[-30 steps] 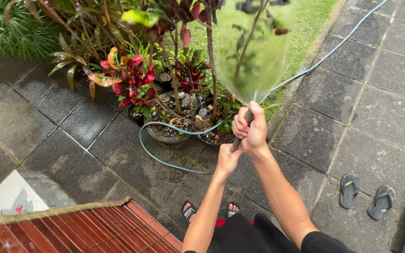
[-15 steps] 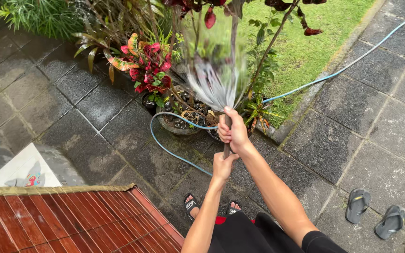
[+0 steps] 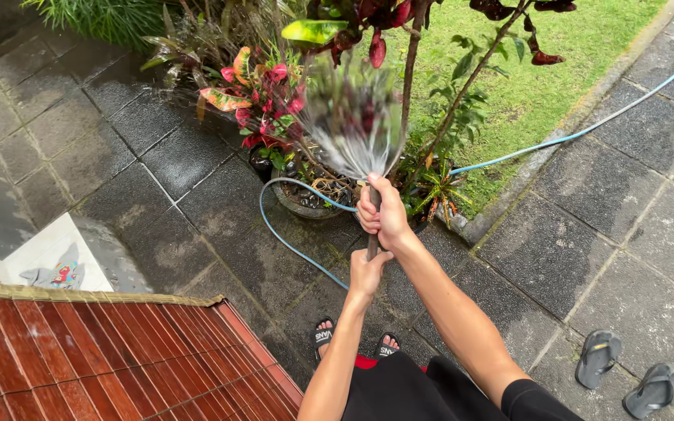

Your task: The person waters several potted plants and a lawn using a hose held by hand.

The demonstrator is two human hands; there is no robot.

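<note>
Both hands are clenched around the broom handle (image 3: 371, 243), right hand (image 3: 384, 215) stacked above left hand (image 3: 368, 273) for a two-handed grip, its blurred bristle head (image 3: 349, 129) raised over the potted plants (image 3: 274, 109)

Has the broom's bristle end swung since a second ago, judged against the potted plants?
Yes. The blurred bristle end has swung left: earlier it was over the grass edge right of the pots, and now it fans over the stone-filled pot beside the red-leaved plant.
</note>
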